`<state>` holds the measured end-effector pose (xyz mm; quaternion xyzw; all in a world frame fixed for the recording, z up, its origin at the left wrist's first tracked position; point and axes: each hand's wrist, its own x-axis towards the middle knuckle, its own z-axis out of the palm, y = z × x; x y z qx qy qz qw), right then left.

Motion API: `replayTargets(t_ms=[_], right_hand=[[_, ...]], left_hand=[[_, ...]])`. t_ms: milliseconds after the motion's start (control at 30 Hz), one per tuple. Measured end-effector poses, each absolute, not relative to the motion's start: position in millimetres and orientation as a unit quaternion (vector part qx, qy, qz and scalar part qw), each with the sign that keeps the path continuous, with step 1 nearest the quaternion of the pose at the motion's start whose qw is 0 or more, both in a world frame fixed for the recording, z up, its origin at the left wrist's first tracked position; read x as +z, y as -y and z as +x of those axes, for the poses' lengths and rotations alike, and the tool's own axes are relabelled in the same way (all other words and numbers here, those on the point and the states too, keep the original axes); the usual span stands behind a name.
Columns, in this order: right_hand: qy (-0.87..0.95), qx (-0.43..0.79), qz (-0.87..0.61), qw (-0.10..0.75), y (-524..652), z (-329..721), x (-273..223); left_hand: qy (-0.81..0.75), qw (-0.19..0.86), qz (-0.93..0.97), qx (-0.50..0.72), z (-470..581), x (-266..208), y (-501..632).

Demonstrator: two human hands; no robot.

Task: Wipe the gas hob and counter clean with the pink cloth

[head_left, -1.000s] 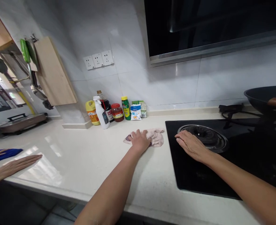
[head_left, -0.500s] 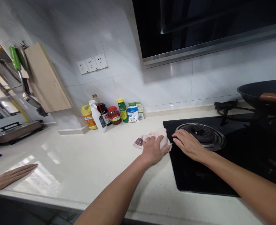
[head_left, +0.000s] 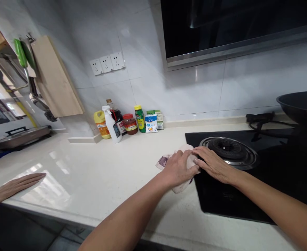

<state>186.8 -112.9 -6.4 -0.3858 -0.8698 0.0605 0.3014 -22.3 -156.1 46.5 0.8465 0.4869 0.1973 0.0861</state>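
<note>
A pale cleaning cloth [head_left: 181, 188] with purple patches lies crumpled on the white countertop [head_left: 111, 167], against the left edge of the black gas stove [head_left: 231, 198]. My left hand [head_left: 180, 168] is curled over the cloth and grips it from above. From the stove side, my right hand [head_left: 214, 164] meets the cloth, fingers and thumb closed on its right part. Both hands nearly touch each other. How much cloth sits under the palms is hidden.
Another person's hand [head_left: 23, 186] rests flat on the counter at left. Along the wall stand a yellow bottle [head_left: 102, 124], a white spray bottle [head_left: 112, 127], a red-lidded jar [head_left: 130, 124] and a salt packet [head_left: 151, 124]. A wok [head_left: 299, 108] sits on the stove's right side.
My right hand has moved from the stove edge onto the cloth and closed on it. The cloth now spreads nearer the counter's front. The camera view has shifted slightly.
</note>
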Motion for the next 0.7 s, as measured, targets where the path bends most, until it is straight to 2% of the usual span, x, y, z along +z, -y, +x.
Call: replayTargets(t_ms=[267, 700], right_hand=[[0.873, 0.071, -0.364, 0.316, 112.1, 184.1, -1.8], [0.884, 0.124, -0.351, 0.282, 118.2, 184.3, 6.1]], left_hand=[[-0.467, 0.106, 0.844, 0.243, -20.3, 44.4, 157.2], [-0.488, 0.085, 0.840, 0.222, -19.4, 41.4, 153.7]])
